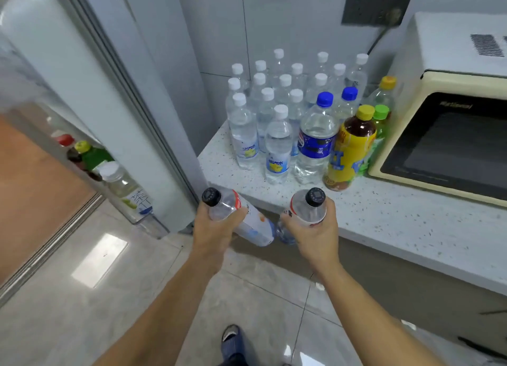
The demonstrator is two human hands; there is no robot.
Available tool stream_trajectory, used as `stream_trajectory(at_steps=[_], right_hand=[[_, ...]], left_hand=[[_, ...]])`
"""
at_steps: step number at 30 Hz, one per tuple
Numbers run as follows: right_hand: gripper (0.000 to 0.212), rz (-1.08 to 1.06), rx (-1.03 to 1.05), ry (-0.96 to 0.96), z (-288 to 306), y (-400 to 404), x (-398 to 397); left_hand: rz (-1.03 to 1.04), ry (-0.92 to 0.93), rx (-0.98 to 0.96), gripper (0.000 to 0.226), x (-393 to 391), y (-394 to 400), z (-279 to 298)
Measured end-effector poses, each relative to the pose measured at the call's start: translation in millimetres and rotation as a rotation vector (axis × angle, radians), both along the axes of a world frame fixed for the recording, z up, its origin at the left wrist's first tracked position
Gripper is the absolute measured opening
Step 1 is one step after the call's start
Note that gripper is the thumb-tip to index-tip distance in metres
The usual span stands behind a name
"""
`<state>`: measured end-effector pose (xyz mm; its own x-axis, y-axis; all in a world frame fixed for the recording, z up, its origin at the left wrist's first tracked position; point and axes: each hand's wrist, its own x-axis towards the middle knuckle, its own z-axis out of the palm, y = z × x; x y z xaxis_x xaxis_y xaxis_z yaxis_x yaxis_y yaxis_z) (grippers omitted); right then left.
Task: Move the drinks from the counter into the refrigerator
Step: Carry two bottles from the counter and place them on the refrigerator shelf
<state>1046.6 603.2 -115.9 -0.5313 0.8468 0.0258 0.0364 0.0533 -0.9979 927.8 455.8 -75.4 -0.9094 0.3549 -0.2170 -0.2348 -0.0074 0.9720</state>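
Carry step: my left hand [216,228] and right hand [315,228] each wrap a grip round a bottle [241,217], left of the desk [384,214]; next I turn toward the refrigerator door [90,96]

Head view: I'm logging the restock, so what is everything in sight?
white-capped bottles: about fifteen, clear, back left of counter.
blue-capped bottles: two, clear, right of those.
tea bottle: one, yellow label, by the microwave; green-capped and yellow-capped bottles behind it.
counter: one, white speckled.
microwave: one, cream, right.
wall socket: one, grey, above.
refrigerator door: one, white, open; several bottles in its shelf.
black-capped bottles: two, clear, one per hand.
left hand, right hand: each grips one.
shoe: one, blue, on the floor.
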Motion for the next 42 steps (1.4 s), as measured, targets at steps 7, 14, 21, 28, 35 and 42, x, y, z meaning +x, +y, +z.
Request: stream_trajectory(at_steps=[7,14,21,28,35,42], right_hand=[[0.057,0.254,-0.028,-0.026,-10,-79,-23],[0.055,0.524,-0.020,-0.049,-13,-186,-75],[0.057,0.668,-0.004,-0.097,-15,-309,-142],[0.058,0.751,0.042,-0.131,-13,-439,-223],[0.059,0.757,0.072,-0.165,-15,-499,-299],[0.057,0.648,0.050,-0.204,-34,-509,-405]], left_hand=[[0.090,-0.030,-0.007,0.053,12,-105,-14],[0.372,-0.090,-0.024,0.056,-2,-217,-27],[0.521,-0.096,-0.024,0.058,-47,-336,-36],[0.569,-0.080,-0.055,0.057,-114,-462,-37],[0.563,-0.090,-0.094,0.052,-188,-527,-44],[0.495,-0.085,-0.121,0.053,-307,-531,-52]])
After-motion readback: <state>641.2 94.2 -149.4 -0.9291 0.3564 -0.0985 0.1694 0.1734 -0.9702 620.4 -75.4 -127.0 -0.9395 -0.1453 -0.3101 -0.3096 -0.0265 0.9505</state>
